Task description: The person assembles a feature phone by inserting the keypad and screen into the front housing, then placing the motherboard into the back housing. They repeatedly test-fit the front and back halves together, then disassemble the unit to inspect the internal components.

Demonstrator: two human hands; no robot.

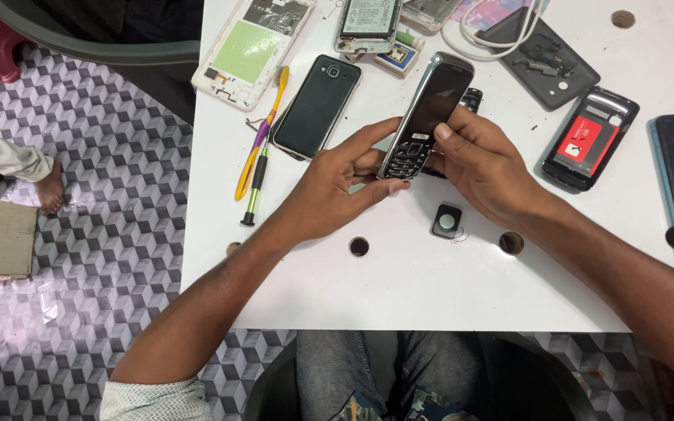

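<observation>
Both of my hands hold a black and silver keypad phone (pixel 427 115) above the white table (pixel 431 288). My left hand (pixel 337 183) grips its lower end from the left, thumb under the keypad. On the phone's right edge, my right hand (pixel 481 164) has its thumb pressed near the middle. The screen is dark.
A black smartphone (pixel 317 105) lies face down to the left, beside a yellow and purple toothbrush (pixel 261 132) and a green-handled screwdriver (pixel 253 183). An opened phone frame (pixel 247 51), a black back cover (pixel 544 58), a red-and-black phone body (pixel 589 139), a small black square part (pixel 447 221). Someone's bare foot (pixel 48 187) rests on the patterned floor.
</observation>
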